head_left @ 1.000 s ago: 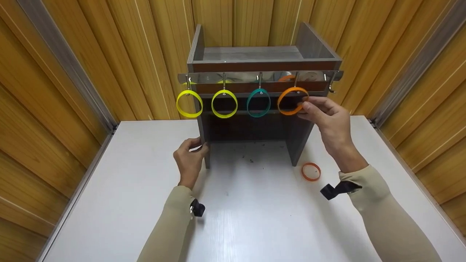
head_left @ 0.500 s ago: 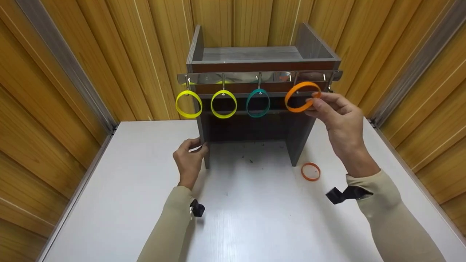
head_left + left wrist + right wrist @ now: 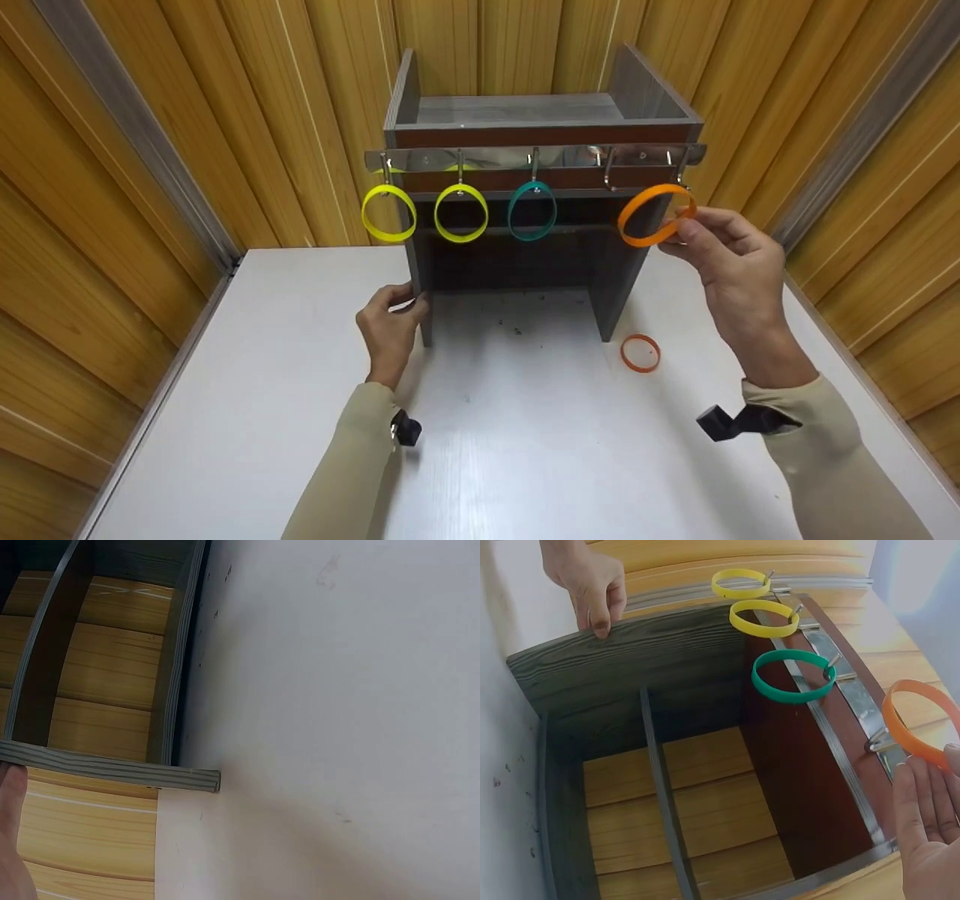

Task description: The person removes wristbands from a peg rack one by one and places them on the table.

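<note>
My right hand (image 3: 739, 277) pinches an orange ring (image 3: 637, 241) between thumb and fingers, just below the rightmost hook (image 3: 682, 169) of a metal hook rail (image 3: 570, 156). In the head view the ring is apart from the hooks. From the rail's three left hooks hang a yellow ring (image 3: 391, 238), another yellow ring (image 3: 463, 239) and a teal ring (image 3: 532, 237). The fourth hook (image 3: 609, 176) is bare. My left hand (image 3: 391, 322) grips the edge of the grey shelf unit's left side panel (image 3: 418, 262), its thumb over the edge in the right wrist view.
An orange-red ring (image 3: 642, 370) lies on the white table (image 3: 510, 465), right of the shelf unit's right side panel (image 3: 621, 277). Wood-patterned walls (image 3: 517, 45) stand behind and on both sides. Small dark specks dot the table beneath the shelf.
My right hand has drawn the orange ring off the fourth hook and carried it right, to below the fifth. The left hand has stayed on the side panel.
</note>
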Motion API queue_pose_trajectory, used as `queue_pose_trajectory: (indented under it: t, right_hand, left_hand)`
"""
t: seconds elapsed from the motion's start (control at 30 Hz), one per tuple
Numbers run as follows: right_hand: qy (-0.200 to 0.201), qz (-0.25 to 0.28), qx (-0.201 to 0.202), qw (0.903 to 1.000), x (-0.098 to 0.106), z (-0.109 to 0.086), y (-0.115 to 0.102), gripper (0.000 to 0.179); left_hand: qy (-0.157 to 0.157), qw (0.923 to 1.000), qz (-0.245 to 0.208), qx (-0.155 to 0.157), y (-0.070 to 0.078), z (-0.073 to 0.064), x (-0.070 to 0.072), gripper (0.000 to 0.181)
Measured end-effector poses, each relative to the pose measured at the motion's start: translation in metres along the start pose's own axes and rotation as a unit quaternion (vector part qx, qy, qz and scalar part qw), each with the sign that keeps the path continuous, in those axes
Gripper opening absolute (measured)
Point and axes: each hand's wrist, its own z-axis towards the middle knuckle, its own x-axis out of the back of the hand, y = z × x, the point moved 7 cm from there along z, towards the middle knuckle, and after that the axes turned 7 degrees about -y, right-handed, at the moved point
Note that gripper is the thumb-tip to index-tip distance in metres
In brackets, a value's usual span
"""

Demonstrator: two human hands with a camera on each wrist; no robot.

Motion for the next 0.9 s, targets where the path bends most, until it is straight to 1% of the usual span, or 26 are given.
queue_pose_trajectory:
  t: [0.1,0.27,0.57,0.9]
  right_hand:
    - [0.012,0.006,-0.008,0.9999,0.008,-0.005,0.001,0.015]
    - [0.031,-0.014,-0.026,0.9991,0.023,-0.012,0.006,0.015]
    - [0.047,-0.032,-0.055,0.9968,0.051,-0.026,0.029,0.014]
    - [0.073,-0.009,-0.102,0.9921,0.087,-0.043,0.055,0.012]
  left_hand:
    - [-0.003,1.0000,-0.003,-0.003,0.000,0.000,0.000,0.021]
    - [-0.004,1.0000,-0.001,0.000,0.000,-0.001,0.000,0.021]
    - [-0.001,1.0000,-0.004,0.002,0.001,-0.001,0.000,0.020]
    - [-0.004,1.0000,0.006,0.006,0.001,-0.001,0.000,0.020]
